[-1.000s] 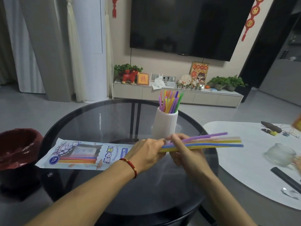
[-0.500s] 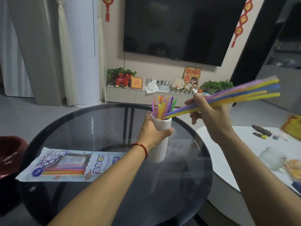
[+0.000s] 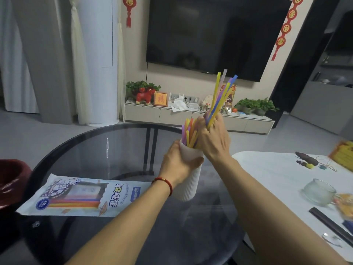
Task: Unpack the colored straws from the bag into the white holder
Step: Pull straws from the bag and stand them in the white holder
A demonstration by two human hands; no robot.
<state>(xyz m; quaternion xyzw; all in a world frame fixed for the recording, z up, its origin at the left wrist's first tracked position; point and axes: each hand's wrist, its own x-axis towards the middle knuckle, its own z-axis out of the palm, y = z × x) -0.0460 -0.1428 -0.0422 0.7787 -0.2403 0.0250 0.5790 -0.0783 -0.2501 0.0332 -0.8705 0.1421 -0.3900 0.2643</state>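
Far left, at the table's edge: dark red bin [image 3: 11, 184], glossy liner. On the round smoked-glass table [image 3: 95, 150], lying flat and long: printed plastic straw bag [image 3: 84, 196], striped colours showing through its window, well left of both hands. Centre: left hand [image 3: 177, 163], red cord bracelet [image 3: 164, 182] at the wrist, wrapped around the upper part of the white holder [image 3: 189, 180], a tall ribbed cylinder held upright, slightly tilted. Inside, short ends of colored straws [image 3: 189, 132] fanned above the rim. Directly above the mouth: right hand [image 3: 214, 138], fingers curled tight round a held bundle [image 3: 219, 96] of yellow, purple, blue and pale straws, thin and stiff, tops splayed upward, lower ends hidden behind the hand. Open glass around the holder. Right: white table [image 3: 267, 173] just beside the glass one, clear ribbed cup [image 3: 319, 191] on it.
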